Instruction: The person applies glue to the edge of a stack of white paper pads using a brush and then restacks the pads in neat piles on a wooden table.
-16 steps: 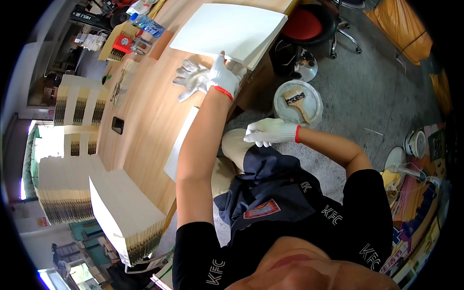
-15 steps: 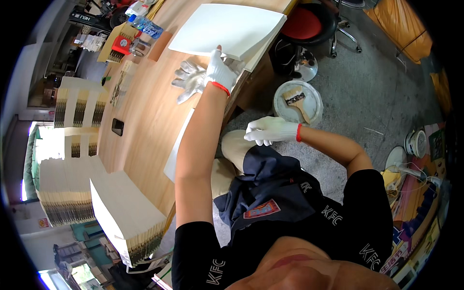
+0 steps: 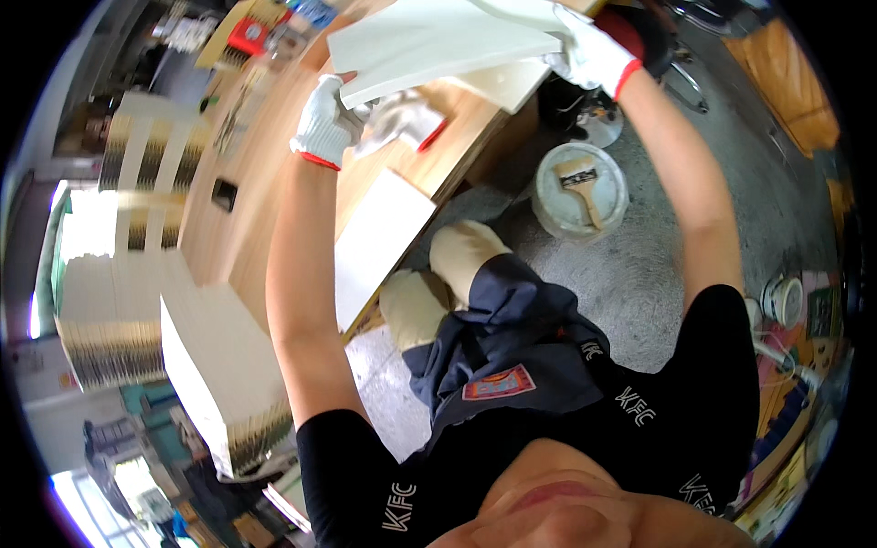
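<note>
Between my gloved hands a stack of large white sheets (image 3: pixel 438 46) is raised off the table, bent and tilted. My left hand (image 3: pixel 327 121) is closed on its near left corner, the thumb on top. At the right end, my right hand (image 3: pixel 589 53) grips the stack's edge, some fingers hidden underneath. More white sheets (image 3: pixel 507 84) lie below it at the table edge. A loose white glove with a red cuff (image 3: pixel 402 121) rests on the wood beside my left hand. Closer to me, a flat white sheet or board (image 3: pixel 379 242) lies along the table edge.
Tall stacks of bound white paper (image 3: pixel 215 365) stand at the left. A black phone (image 3: pixel 224 194) lies on the wooden table (image 3: pixel 274 205). On the floor at right, a lidded bucket (image 3: pixel 580 219) carries a wide brush (image 3: pixel 580 187). A stool (image 3: pixel 630 32) stands at the far right.
My right hand has come up from above my lap to the stack's right edge. My left hand has shifted left to its corner. The sheets have lifted and bent.
</note>
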{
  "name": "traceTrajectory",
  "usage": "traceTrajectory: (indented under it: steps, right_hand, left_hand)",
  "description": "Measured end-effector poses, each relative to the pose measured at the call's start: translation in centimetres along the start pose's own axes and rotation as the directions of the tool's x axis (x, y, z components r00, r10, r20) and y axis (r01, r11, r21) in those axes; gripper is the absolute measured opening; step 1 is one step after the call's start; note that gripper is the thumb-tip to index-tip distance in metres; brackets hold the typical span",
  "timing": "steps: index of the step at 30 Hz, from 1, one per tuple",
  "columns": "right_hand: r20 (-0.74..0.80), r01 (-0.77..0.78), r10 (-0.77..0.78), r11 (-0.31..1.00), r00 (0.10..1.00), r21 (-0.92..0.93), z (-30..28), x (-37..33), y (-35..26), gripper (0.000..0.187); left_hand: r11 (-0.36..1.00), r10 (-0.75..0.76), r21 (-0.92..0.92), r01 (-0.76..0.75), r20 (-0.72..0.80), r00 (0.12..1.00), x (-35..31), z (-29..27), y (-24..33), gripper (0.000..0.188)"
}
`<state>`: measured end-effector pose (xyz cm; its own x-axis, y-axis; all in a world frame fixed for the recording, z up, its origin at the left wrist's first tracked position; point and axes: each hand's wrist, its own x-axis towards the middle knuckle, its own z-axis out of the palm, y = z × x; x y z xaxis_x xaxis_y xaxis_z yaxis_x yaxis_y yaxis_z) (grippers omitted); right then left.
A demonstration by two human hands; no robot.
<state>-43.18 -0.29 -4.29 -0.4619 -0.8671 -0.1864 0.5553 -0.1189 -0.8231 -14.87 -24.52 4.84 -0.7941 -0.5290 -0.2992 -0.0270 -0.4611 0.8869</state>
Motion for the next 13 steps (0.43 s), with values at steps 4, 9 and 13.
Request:
traceTrajectory:
  steps: [4, 9, 13]
  right_hand:
    - [0.169, -0.02, 0.089, 0.928, 0.982, -0.372, 4.9, 1.2, 2.3, 0.045]
    - [0.477, 0.288, 0.018, 0.778, 0.879, -0.559, 13.9, 3.1, 7.3, 0.048]
    - [0.399, 0.243, 0.024, 0.759, 0.917, -0.604, 20.0, 5.6, 13.5, 0.053]
  left_hand:
    - [0.947, 0.165, 0.302, -0.11, -0.164, 0.973, -4.6, -6.0, 0.6, 0.038]
    - [0.844, 0.401, 0.423, -0.33, -0.089, 0.912, -15.8, -12.8, -0.3, 0.06]
    - [0.826, 0.474, 0.452, -0.337, -0.233, 0.849, -20.6, -17.4, -2.4, 0.074]
